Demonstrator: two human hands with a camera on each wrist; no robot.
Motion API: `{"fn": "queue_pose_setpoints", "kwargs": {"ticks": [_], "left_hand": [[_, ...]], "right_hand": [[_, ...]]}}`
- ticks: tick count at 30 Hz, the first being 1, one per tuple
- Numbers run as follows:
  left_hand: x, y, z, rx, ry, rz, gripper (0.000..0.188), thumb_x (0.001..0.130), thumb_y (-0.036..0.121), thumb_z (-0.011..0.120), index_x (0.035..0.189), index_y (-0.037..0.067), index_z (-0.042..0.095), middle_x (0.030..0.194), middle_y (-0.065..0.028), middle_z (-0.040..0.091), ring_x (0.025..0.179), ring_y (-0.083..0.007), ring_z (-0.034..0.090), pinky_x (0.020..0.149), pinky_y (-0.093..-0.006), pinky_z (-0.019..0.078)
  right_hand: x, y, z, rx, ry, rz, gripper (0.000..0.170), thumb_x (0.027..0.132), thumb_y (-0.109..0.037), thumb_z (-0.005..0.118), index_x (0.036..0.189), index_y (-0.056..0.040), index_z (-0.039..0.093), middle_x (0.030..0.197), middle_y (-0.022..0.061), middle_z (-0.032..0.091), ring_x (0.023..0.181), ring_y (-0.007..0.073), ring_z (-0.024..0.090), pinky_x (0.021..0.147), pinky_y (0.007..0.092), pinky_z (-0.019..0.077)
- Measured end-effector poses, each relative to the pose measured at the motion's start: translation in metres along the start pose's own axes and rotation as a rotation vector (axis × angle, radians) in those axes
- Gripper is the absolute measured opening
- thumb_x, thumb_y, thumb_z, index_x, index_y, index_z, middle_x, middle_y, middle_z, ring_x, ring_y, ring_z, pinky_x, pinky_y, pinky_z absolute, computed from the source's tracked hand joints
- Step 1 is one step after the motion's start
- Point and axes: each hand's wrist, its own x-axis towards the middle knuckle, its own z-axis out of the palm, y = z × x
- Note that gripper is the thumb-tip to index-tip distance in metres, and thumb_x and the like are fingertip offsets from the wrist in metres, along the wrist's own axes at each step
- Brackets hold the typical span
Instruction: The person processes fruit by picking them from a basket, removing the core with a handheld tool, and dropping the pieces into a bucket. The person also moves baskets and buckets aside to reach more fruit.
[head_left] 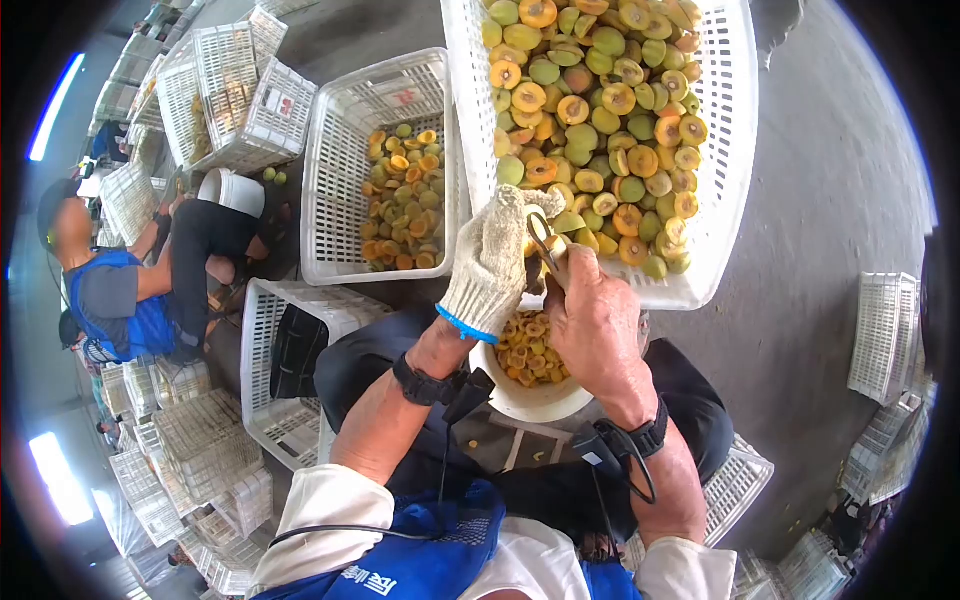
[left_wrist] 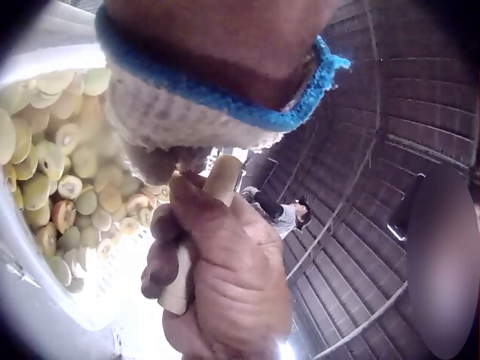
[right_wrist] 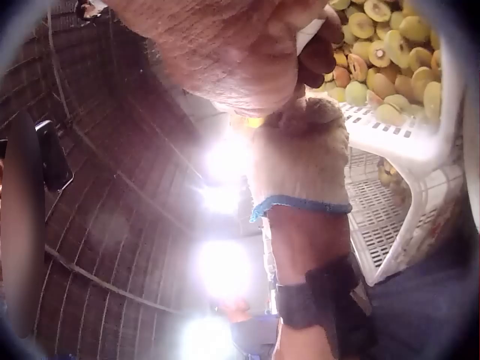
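My left hand [head_left: 492, 255], in a knitted white glove with a blue cuff, holds an apricot half, mostly hidden by the fingers, over the front edge of a large white crate [head_left: 727, 200]. Bare fingers of my right hand [head_left: 600, 325] curl round the pale handle [left_wrist: 223, 180] of a hand tool, whose curved dark metal end [head_left: 540, 236] is at the gloved fingertips. Halved green and orange apricots [head_left: 600, 120], many with stones showing, fill the crate. Below both hands, a white bucket [head_left: 520, 402] between the knees contains small orange-yellow apricot pieces [head_left: 527, 350].
At left stands a second white crate [head_left: 310, 215] with apricot halves [head_left: 405, 200]. Nearer, another crate [head_left: 262, 380] has a black item [head_left: 298, 352] in it. A person in a blue vest [head_left: 110, 290] sits farther left near a bucket [head_left: 235, 190]. Stacked crates [head_left: 885, 335] stand at right.
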Motion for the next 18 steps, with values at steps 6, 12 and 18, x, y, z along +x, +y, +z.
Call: {"fn": "queue_pose_setpoints", "kwargs": {"ticks": [6, 12, 18], "left_hand": [[0.002, -0.005, 0.001, 0.273, -0.001, 0.221, 0.024, 0.104, 0.013, 0.055, 0.121, 0.004, 0.069, 0.103, -0.0013, 0.072, 0.088, -0.0066, 0.064, 0.074, -0.0241, 0.0541], [0.006, -0.002, -0.011, 0.461, -0.083, 0.283, 0.045, 0.112, 0.041, 0.049, 0.117, 0.003, 0.071, 0.088, -0.0004, 0.071, 0.072, -0.0054, 0.063, 0.056, -0.0222, 0.0503], [-0.002, 0.019, -0.007, 0.463, -0.217, 0.145, 0.026, 0.106, 0.020, 0.056, 0.116, 0.001, 0.071, 0.100, -0.0044, 0.073, 0.087, -0.0101, 0.065, 0.077, -0.0268, 0.0533]], "right_hand": [[-0.004, -0.003, 0.003, -0.052, 0.011, 0.039, 0.029, 0.083, 0.001, 0.067, 0.105, 0.0013, 0.049, 0.074, 0.0247, 0.065, 0.072, 0.0499, 0.064, 0.065, 0.0567, 0.0483], [-0.006, 0.000, -0.006, -0.163, -0.057, -0.035, 0.021, 0.083, 0.000, 0.064, 0.098, 0.0009, 0.049, 0.074, 0.0242, 0.063, 0.065, 0.0454, 0.065, 0.058, 0.0535, 0.0512], [-0.016, 0.005, -0.023, -0.039, -0.228, 0.074, 0.027, 0.084, -0.007, 0.067, 0.105, 0.0010, 0.051, 0.070, 0.0273, 0.062, 0.071, 0.0499, 0.064, 0.064, 0.0584, 0.0490]]}}
